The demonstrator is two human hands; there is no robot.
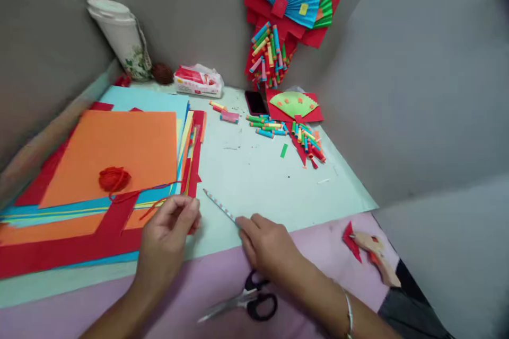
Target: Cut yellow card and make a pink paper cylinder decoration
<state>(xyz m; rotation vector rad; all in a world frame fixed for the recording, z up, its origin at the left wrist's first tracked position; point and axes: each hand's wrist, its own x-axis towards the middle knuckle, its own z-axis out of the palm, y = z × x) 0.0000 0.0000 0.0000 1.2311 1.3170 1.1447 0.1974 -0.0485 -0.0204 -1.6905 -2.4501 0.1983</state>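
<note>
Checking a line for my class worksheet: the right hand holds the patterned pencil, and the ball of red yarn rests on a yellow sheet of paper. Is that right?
Not quite: the ball of red yarn rests on an orange sheet of paper, not a yellow one, as the head view shows. The right hand does hold the patterned pencil.

Two hands, one pencil, one red yarn ball, one pair of scissors
</note>
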